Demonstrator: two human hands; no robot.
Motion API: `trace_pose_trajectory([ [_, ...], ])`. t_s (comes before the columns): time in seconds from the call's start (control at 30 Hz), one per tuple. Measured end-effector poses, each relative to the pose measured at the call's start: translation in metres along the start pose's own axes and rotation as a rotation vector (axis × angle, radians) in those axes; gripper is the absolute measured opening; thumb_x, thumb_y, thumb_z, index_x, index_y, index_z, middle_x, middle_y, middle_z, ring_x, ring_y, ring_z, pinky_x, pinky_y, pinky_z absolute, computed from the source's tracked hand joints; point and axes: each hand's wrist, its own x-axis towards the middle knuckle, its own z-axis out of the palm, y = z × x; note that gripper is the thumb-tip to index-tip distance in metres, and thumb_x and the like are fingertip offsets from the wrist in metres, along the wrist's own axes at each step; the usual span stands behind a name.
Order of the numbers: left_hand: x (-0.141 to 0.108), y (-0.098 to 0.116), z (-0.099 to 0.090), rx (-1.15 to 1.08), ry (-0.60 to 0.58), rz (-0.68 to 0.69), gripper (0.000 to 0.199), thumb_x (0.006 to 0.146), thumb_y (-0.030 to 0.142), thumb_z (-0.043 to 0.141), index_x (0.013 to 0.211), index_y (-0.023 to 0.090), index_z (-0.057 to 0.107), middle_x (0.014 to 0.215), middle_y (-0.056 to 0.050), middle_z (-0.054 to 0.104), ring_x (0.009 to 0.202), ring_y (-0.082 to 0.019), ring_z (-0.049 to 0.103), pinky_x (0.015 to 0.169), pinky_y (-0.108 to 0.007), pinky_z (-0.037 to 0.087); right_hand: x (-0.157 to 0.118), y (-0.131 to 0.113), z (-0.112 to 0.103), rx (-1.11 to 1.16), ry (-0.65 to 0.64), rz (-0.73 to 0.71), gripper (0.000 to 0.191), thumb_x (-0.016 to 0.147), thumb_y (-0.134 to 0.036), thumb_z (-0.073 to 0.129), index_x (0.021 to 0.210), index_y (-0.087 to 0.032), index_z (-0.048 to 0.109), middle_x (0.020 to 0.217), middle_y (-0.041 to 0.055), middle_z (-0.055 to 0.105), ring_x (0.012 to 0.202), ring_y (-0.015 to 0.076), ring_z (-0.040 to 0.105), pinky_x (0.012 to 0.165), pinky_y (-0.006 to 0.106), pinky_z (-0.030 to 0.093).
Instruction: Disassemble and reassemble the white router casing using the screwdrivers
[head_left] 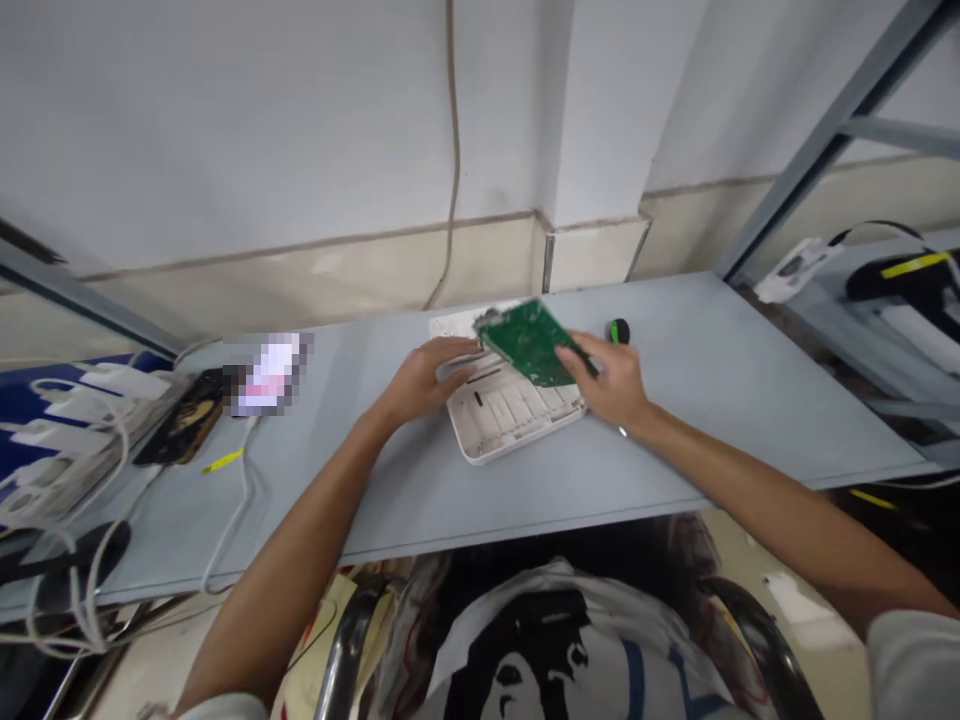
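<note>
My right hand [611,380] grips a green circuit board [529,342] by its right side, thumb on top, and holds it tilted above a white plastic housing [517,415]. The housing lies on the table with its ribbed inside facing up. The board covers its upper right part. My left hand [435,375] reaches over the left edge of the housing, its fingers stretched out and the thumb apart. The left fingertips come close to the board's left corner; whether they touch it I cannot tell.
A small black and green round object [619,331] sits behind my right hand. To the left are a lit phone [270,375] on a cable, a dark phone [187,415] and several white chargers [82,410]. A metal frame post [817,150] rises at the right.
</note>
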Motion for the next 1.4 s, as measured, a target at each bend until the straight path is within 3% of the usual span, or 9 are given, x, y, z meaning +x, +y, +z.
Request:
trace_pose_trajectory([
  [0.07, 0.001, -0.003, 0.008, 0.080, -0.053, 0.071, 0.043, 0.101, 0.048, 0.060, 0.132, 0.020, 0.072, 0.141, -0.010, 0.070, 0.134, -0.028, 0.063, 0.120, -0.050, 0.046, 0.004, 0.007, -0.001, 0.132, 0.073, 0.156, 0.031, 0.106, -0.045, 0.054, 0.110, -0.023, 0.075, 0.097, 0.0034, 0.080, 0.082, 0.0213, 0.076, 0.072, 0.036, 0.064],
  [0.17, 0.001, -0.007, 0.013, 0.146, -0.129, 0.119, 0.043, 0.102, 0.042, 0.058, 0.135, 0.017, 0.070, 0.142, -0.012, 0.069, 0.136, -0.028, 0.060, 0.120, -0.053, 0.046, 0.009, 0.017, 0.000, 0.554, 0.163, 0.423, 0.028, 0.090, -0.050, 0.076, 0.096, -0.023, 0.075, 0.085, 0.0001, 0.077, 0.072, 0.0171, 0.072, 0.065, 0.030, 0.061],
  [0.33, 0.003, -0.010, 0.013, 0.060, -0.136, 0.073, 0.038, 0.101, 0.039, 0.057, 0.135, 0.027, 0.070, 0.139, -0.003, 0.071, 0.138, -0.026, 0.058, 0.116, -0.047, 0.050, 0.013, 0.024, 0.001, 0.865, 0.208, 0.618, 0.030, 0.073, -0.042, 0.090, 0.088, -0.023, 0.073, 0.075, -0.0029, 0.073, 0.062, 0.0148, 0.067, 0.060, 0.029, 0.059],
  [0.5, 0.006, -0.022, 0.017, -0.091, -0.104, -0.009, 0.041, 0.095, 0.051, 0.068, 0.124, 0.023, 0.074, 0.124, -0.005, 0.077, 0.123, -0.027, 0.062, 0.112, -0.051, 0.052, 0.010, 0.017, -0.005, 0.819, 0.113, 0.597, 0.029, 0.074, -0.042, 0.087, 0.092, -0.025, 0.073, 0.076, -0.0030, 0.073, 0.070, 0.0198, 0.071, 0.068, 0.036, 0.063],
  [0.7, 0.000, -0.027, 0.023, -0.117, -0.074, -0.104, 0.028, 0.091, 0.031, 0.076, 0.117, 0.022, 0.076, 0.103, -0.002, 0.080, 0.116, -0.027, 0.063, 0.104, -0.047, 0.057, 0.006, 0.002, -0.006, 0.814, 0.031, 0.587, 0.031, 0.076, -0.044, 0.089, 0.093, -0.026, 0.071, 0.080, -0.0016, 0.076, 0.069, 0.0197, 0.071, 0.070, 0.038, 0.064],
  [0.93, 0.001, -0.022, 0.021, -0.080, -0.084, 0.121, 0.033, 0.095, 0.025, 0.063, 0.125, 0.026, 0.076, 0.127, -0.005, 0.076, 0.118, -0.028, 0.066, 0.106, -0.050, 0.054, 0.007, -0.002, 0.000, 0.828, 0.061, 0.630, 0.026, 0.077, -0.038, 0.087, 0.094, -0.025, 0.072, 0.090, -0.0015, 0.079, 0.077, 0.0178, 0.073, 0.077, 0.034, 0.063],
  [1.17, -0.005, -0.016, 0.008, -0.039, -0.123, 0.077, 0.029, 0.092, 0.026, 0.069, 0.121, 0.024, 0.077, 0.115, -0.009, 0.074, 0.110, -0.026, 0.068, 0.100, -0.044, 0.054, 0.002, 0.003, 0.000, 0.850, 0.119, 0.743, 0.027, 0.073, -0.033, 0.088, 0.093, -0.024, 0.072, 0.089, -0.0007, 0.079, 0.071, 0.0198, 0.074, 0.070, 0.040, 0.067],
  [1.27, -0.008, -0.014, 0.005, -0.039, -0.139, 0.047, 0.031, 0.094, 0.030, 0.069, 0.124, 0.027, 0.076, 0.118, -0.009, 0.072, 0.114, -0.025, 0.067, 0.102, -0.044, 0.053, -0.001, 0.006, 0.000, 0.841, 0.086, 0.715, 0.026, 0.078, -0.034, 0.085, 0.099, -0.025, 0.073, 0.091, 0.0007, 0.080, 0.072, 0.0228, 0.075, 0.071, 0.047, 0.068],
  [1.4, -0.006, -0.018, 0.004, -0.073, -0.161, 0.071, 0.032, 0.095, 0.035, 0.068, 0.126, 0.029, 0.076, 0.121, -0.009, 0.072, 0.114, -0.025, 0.067, 0.102, -0.044, 0.053, -0.001, 0.008, 0.002, 0.837, 0.077, 0.651, 0.020, 0.081, -0.033, 0.084, 0.094, -0.025, 0.071, 0.088, -0.0003, 0.079, 0.073, 0.0225, 0.075, 0.072, 0.046, 0.068],
])
